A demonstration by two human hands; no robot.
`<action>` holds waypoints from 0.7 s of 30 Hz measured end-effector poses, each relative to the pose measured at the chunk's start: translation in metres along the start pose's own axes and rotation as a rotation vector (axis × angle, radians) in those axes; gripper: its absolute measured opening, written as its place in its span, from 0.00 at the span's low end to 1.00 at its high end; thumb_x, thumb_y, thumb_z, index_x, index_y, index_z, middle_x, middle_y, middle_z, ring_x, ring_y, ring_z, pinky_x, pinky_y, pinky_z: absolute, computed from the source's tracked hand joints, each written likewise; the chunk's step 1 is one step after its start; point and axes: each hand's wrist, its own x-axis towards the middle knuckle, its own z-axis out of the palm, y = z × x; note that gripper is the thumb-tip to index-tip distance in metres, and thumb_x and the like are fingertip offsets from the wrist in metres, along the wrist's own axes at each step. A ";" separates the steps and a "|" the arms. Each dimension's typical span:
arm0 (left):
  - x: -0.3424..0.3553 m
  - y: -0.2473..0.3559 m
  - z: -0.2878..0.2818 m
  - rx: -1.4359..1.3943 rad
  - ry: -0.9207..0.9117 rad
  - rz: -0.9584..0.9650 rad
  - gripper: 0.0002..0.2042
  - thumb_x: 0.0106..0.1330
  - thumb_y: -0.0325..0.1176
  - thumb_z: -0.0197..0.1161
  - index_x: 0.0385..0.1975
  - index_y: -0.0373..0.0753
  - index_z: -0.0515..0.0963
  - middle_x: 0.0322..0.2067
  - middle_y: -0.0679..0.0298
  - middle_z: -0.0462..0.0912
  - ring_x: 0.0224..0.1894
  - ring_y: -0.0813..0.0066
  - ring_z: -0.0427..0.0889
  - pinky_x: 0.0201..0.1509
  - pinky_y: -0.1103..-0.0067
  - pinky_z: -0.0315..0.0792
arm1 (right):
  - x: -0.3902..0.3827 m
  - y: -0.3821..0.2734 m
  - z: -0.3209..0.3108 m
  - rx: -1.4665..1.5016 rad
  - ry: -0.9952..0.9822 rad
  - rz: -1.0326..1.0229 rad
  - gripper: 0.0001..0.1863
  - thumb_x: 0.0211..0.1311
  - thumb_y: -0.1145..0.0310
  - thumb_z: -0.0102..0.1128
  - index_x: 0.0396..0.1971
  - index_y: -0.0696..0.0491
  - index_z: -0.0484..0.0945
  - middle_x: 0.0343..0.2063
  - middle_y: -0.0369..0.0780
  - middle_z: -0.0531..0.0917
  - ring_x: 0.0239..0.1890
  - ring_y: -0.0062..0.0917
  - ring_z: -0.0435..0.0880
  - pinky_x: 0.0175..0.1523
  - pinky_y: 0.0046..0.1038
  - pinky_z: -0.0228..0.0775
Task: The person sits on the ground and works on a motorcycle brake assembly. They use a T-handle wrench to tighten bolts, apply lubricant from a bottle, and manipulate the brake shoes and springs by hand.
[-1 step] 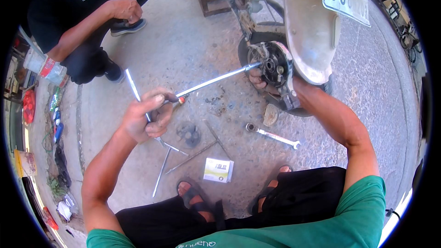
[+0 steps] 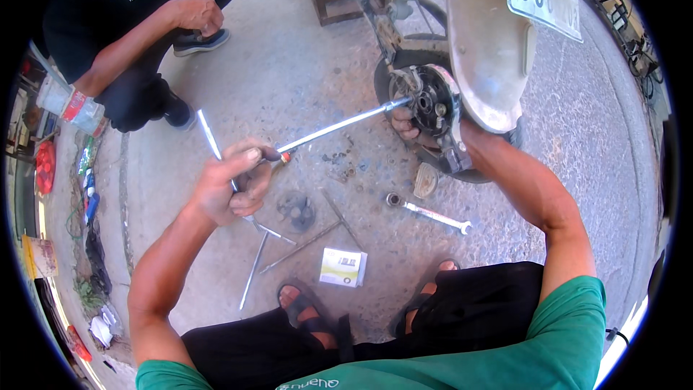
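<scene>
My left hand (image 2: 242,180) is closed round the crossbar of a T-handle socket wrench (image 2: 332,131). Its long bright shaft slants up to the right, and the socket end meets the middle of a dark drum-brake assembly (image 2: 435,101) on a motorbike's wheel (image 2: 386,76). My right hand (image 2: 404,124) reaches behind that assembly, its curled fingertips showing at the left edge; the palm is hidden. Below lies a combination wrench (image 2: 440,218) beside a socket or large nut (image 2: 393,200). A curved brake shoe-like piece (image 2: 426,180) rests near the wheel.
Another T-handle wrench (image 2: 253,271), a dark T-shaped tool (image 2: 303,245), a round dark part (image 2: 296,211) and a small box (image 2: 342,267) lie on the ground. A person (image 2: 108,50) crouches at far left. The mudguard (image 2: 487,50) overhangs my right forearm.
</scene>
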 end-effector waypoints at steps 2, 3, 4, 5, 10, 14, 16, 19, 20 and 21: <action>0.000 -0.005 0.001 -0.001 0.062 -0.003 0.14 0.75 0.39 0.56 0.52 0.38 0.73 0.17 0.64 0.67 0.11 0.83 0.55 0.13 0.82 0.51 | -0.002 -0.002 0.004 -0.019 0.010 -0.003 0.09 0.75 0.64 0.44 0.38 0.52 0.72 0.27 0.39 0.72 0.31 0.24 0.69 0.31 0.23 0.65; 0.000 -0.006 0.002 0.011 0.103 -0.002 0.13 0.74 0.37 0.56 0.52 0.38 0.73 0.17 0.65 0.66 0.10 0.83 0.55 0.13 0.82 0.50 | -0.002 -0.002 0.007 -0.026 0.016 -0.005 0.10 0.75 0.63 0.44 0.38 0.52 0.72 0.27 0.39 0.72 0.31 0.24 0.69 0.31 0.23 0.64; 0.000 -0.006 0.002 0.022 0.143 -0.002 0.13 0.74 0.36 0.56 0.53 0.38 0.73 0.17 0.66 0.66 0.10 0.83 0.55 0.13 0.82 0.50 | -0.004 -0.003 0.009 -0.037 0.026 -0.009 0.10 0.75 0.63 0.43 0.38 0.52 0.72 0.27 0.39 0.72 0.30 0.24 0.69 0.31 0.23 0.64; 0.000 -0.007 0.002 0.033 0.183 -0.001 0.12 0.74 0.35 0.56 0.53 0.38 0.73 0.16 0.66 0.65 0.10 0.83 0.55 0.13 0.82 0.50 | -0.005 -0.004 0.013 -0.044 0.032 -0.010 0.10 0.75 0.63 0.43 0.38 0.52 0.72 0.26 0.39 0.72 0.30 0.25 0.69 0.31 0.23 0.64; -0.001 -0.005 0.009 0.178 0.286 0.049 0.20 0.72 0.36 0.58 0.56 0.29 0.68 0.16 0.69 0.64 0.11 0.85 0.55 0.14 0.82 0.50 | -0.004 -0.006 0.022 -0.036 0.054 -0.012 0.11 0.75 0.63 0.42 0.37 0.52 0.72 0.26 0.39 0.72 0.30 0.25 0.69 0.31 0.23 0.64; 0.001 0.000 0.012 0.175 0.359 0.029 0.15 0.71 0.34 0.59 0.53 0.34 0.71 0.17 0.69 0.65 0.11 0.84 0.55 0.13 0.83 0.49 | 0.002 -0.001 0.013 0.003 0.063 -0.007 0.11 0.74 0.63 0.42 0.37 0.52 0.71 0.25 0.39 0.72 0.30 0.25 0.70 0.30 0.23 0.64; 0.004 0.002 0.013 0.163 0.347 0.019 0.16 0.71 0.35 0.59 0.53 0.33 0.71 0.17 0.69 0.65 0.11 0.84 0.56 0.13 0.83 0.50 | 0.001 -0.001 0.004 -0.026 0.046 0.003 0.11 0.75 0.63 0.42 0.38 0.53 0.71 0.26 0.39 0.72 0.31 0.26 0.70 0.30 0.24 0.65; 0.003 0.004 0.012 0.147 0.324 0.023 0.17 0.72 0.36 0.59 0.54 0.33 0.70 0.17 0.70 0.65 0.11 0.85 0.56 0.13 0.84 0.50 | -0.001 -0.001 0.005 -0.074 0.045 0.007 0.11 0.75 0.63 0.42 0.40 0.53 0.71 0.27 0.40 0.72 0.31 0.27 0.70 0.31 0.24 0.66; 0.002 0.004 0.012 0.142 0.315 0.027 0.17 0.72 0.36 0.59 0.54 0.33 0.70 0.17 0.70 0.65 0.11 0.85 0.56 0.13 0.84 0.50 | -0.001 -0.001 0.004 -0.083 0.039 0.011 0.11 0.75 0.63 0.42 0.41 0.53 0.71 0.27 0.40 0.72 0.31 0.27 0.71 0.31 0.24 0.67; 0.002 0.005 0.012 0.135 0.305 0.029 0.17 0.72 0.36 0.59 0.55 0.33 0.70 0.17 0.70 0.65 0.11 0.86 0.56 0.13 0.84 0.50 | -0.001 -0.001 0.002 -0.092 0.035 0.014 0.11 0.75 0.63 0.43 0.42 0.53 0.71 0.28 0.40 0.72 0.31 0.27 0.71 0.31 0.24 0.67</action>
